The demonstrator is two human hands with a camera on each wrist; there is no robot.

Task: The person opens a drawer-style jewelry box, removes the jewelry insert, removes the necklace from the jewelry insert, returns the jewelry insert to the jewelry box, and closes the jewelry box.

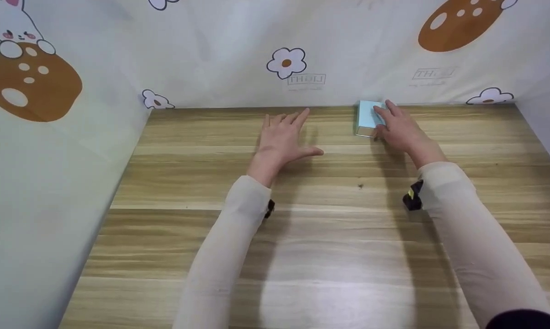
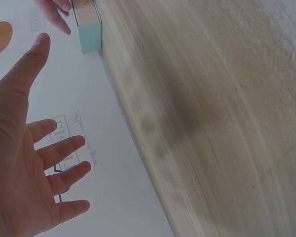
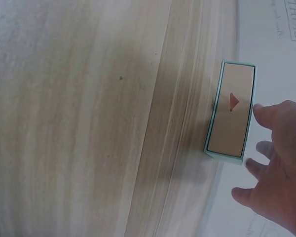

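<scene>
we see a wood-grain tabletop (image 1: 330, 237) spreading beneath both hands, its light and dark brown bands running crosswise; its far edge lies just beyond the left hand (image 1: 282, 141). directly on it, just left of the right hand (image 1: 400, 128) and partly under those fingers, we find a light-blue box (image 1: 367, 114) with a tan end face toward us. between the hands, nearer us, sits a small dark speck (image 1: 360, 186); we cannot tell whether it is crumb or stain.
</scene>
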